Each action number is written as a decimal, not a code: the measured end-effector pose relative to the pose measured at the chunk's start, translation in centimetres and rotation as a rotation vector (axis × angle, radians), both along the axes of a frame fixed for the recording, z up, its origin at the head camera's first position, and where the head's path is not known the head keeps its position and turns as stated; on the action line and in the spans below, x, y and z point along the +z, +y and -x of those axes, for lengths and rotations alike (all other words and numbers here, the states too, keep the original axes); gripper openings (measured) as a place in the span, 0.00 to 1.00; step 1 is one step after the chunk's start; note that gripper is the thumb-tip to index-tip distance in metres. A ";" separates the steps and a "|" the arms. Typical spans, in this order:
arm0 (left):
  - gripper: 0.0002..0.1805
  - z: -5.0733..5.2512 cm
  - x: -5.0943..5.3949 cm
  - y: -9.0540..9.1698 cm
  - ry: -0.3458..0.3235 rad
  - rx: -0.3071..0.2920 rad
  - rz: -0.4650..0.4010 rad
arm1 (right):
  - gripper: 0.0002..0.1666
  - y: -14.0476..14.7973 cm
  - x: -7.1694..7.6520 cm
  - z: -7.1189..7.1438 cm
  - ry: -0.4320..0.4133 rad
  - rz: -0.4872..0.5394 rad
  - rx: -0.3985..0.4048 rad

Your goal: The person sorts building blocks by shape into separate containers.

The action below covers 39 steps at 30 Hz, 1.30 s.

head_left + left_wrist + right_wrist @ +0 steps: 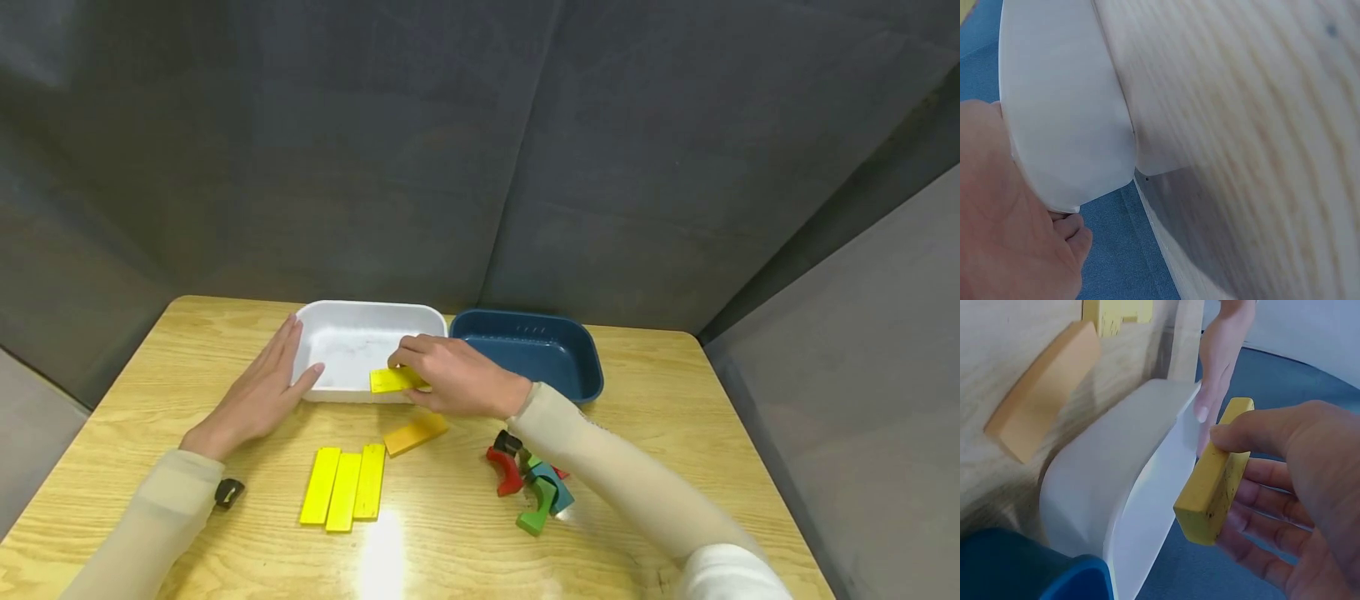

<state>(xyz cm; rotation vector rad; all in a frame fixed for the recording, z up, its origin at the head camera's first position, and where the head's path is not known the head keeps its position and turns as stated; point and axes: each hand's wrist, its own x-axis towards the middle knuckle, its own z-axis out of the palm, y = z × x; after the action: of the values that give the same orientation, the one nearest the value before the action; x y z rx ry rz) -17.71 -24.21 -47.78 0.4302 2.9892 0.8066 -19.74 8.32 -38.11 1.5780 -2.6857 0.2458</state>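
Head view: right hand (457, 379) grasps yellow block (386, 381) between thumb and fingers, over near edge of white tray (345, 350). Left hand (262, 383) ungripped, fingers extended, at tray's left side. Blue tray (517, 354) just right of white tray. Orange block (416, 434) and three yellow planks (343, 492) on table (660, 375).

Left wrist view: left palm beside white tray's outer wall.

Right wrist view: thumb presses upper face of yellow block, clear of table.

Behind my left hand (258, 387) comes a close-fitting cream left sleeve (157, 518), a small black piece (228, 493) at its edge; behind my right hand (461, 377), a matching right sleeve (630, 479) meets white cloth (731, 575).
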 end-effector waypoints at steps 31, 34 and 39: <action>0.50 0.3 0.0 -0.3 -0.028 0.013 0.017 | 0.19 -4.2 -3.5 7.5 -0.074 -0.105 -0.092; 0.50 0.3 0.0 -0.4 -0.024 0.012 0.014 | 0.18 -4.4 -3.8 7.8 -0.074 -0.114 -0.092; 0.49 0.6 -0.1 -0.4 -0.019 0.005 0.009 | 0.19 -4.6 -4.0 8.1 -0.088 -0.121 -0.099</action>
<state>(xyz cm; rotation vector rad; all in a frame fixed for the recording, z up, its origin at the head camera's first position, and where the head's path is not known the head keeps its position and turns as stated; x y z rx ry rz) -18.29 -24.64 -47.85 0.4121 2.9772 0.7924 -27.84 3.75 -42.12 1.4905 -2.8884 0.1570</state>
